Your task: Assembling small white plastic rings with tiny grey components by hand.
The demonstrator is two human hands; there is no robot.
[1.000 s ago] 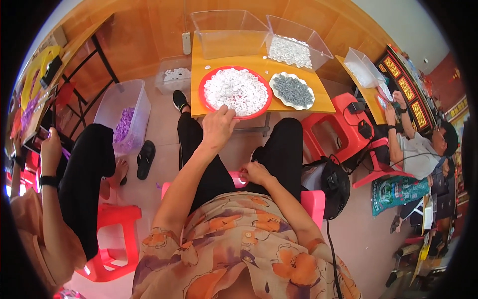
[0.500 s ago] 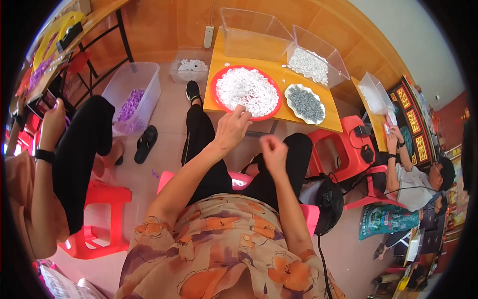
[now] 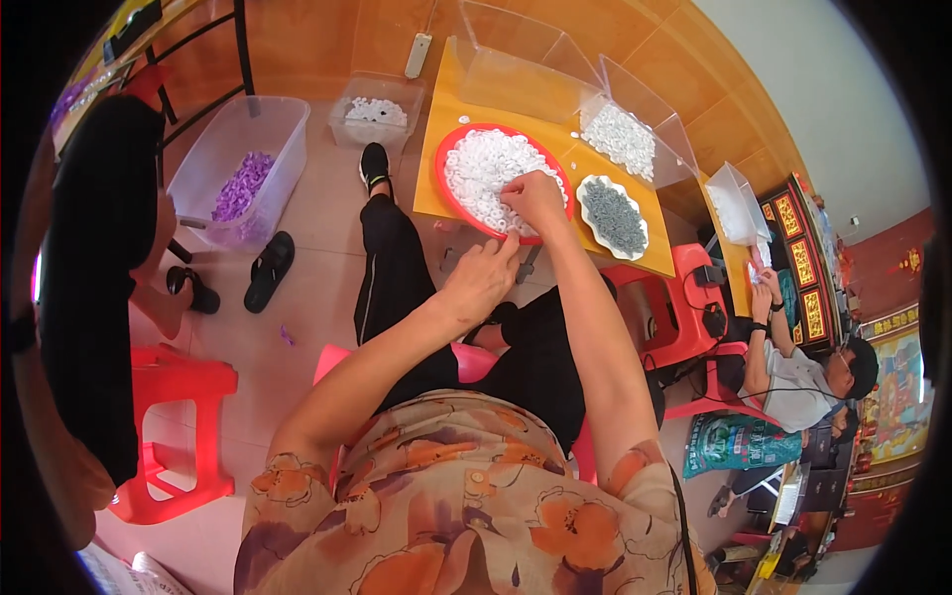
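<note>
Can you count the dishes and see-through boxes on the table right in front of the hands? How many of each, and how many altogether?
Red tray: 1
White plate: 1
Clear boxes: 2
Total: 4

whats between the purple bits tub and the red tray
In the head view: floor, the person's black shoe, then yellow tabletop up to the red tray.

Behind red tray point(image 3: 443, 178), transparent bin point(image 3: 516, 81) blocks passage
</note>
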